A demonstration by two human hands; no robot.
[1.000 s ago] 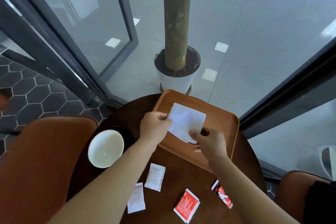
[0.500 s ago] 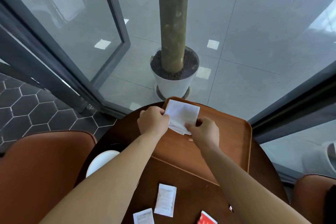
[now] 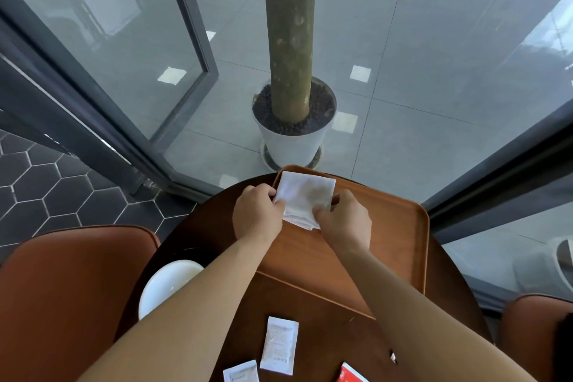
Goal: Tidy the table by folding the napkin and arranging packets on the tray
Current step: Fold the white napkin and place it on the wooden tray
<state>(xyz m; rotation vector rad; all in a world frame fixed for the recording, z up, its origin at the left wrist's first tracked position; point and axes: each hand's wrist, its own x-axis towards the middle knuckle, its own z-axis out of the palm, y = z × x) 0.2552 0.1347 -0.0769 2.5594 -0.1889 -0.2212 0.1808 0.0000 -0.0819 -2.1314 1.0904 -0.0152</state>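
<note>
The napkin point(image 3: 305, 195) is pinched by left hand point(image 3: 257, 216) and right hand point(image 3: 344, 220); uneven release could undo its fold.

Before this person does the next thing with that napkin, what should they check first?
1. Napkin folded: ok, a compact rectangle.
2. Grip: ok, the left hand and right hand pinch its edges.
3. Napkin over the tray: ok, at its far left corner.
4. Napkin lying flat: cannot tell.
5. Packets on the tray: not ok; the white packets and red packet lie on the table.
</note>
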